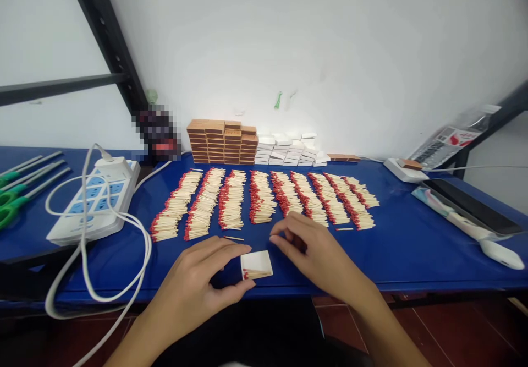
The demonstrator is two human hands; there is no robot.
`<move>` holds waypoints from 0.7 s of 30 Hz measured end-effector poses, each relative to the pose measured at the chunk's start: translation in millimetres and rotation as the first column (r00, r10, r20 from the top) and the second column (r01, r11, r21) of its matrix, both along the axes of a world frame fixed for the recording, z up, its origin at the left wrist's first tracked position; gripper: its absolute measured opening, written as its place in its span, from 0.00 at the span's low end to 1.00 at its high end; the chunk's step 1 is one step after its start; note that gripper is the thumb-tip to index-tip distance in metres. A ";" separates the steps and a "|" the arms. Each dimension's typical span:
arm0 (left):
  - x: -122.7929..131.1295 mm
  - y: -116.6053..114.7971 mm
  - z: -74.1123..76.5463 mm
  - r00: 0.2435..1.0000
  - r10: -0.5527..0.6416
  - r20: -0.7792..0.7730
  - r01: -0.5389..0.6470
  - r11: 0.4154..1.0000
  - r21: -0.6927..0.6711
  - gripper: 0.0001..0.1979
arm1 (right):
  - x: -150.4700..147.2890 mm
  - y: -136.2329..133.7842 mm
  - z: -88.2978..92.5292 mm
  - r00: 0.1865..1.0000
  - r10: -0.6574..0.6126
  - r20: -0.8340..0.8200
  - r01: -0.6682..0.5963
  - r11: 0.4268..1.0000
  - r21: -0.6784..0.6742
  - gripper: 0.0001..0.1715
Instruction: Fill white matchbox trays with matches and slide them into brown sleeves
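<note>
My left hand holds a small white matchbox tray by its left end, between thumb and fingers near the table's front edge. A few red-tipped matches lie along the near side of the tray. My right hand hovers to the right of it, fingers curled, with a small gap between thumb and index tip and nothing visible between them. Just beyond it are several rows of red-headed matches on the blue table. A single loose match lies behind the tray, and another match at the right.
Brown matchbox sleeves are stacked against the wall, beside piled white trays. A power strip with looping white cable and green-handled scissors lie left. A phone and plastic bottle are right.
</note>
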State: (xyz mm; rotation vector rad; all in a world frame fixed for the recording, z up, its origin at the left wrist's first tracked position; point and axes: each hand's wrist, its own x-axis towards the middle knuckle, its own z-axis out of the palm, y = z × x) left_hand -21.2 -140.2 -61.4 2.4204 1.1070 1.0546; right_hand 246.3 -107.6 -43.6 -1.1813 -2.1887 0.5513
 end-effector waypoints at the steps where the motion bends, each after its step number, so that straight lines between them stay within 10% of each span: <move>1: 0.5 0.1 0.8 1.000 -0.001 -0.003 0.001 1.000 -0.001 0.21 | 2.5 5.7 -1.9 0.999 -0.031 0.014 0.031 0.999 0.013 0.05; 21: -19.3 -14.0 20.3 0.995 -0.079 0.064 0.087 0.987 -0.134 0.18 | -76.2 5.8 -1.5 0.988 -0.065 0.139 0.067 0.998 -0.008 0.10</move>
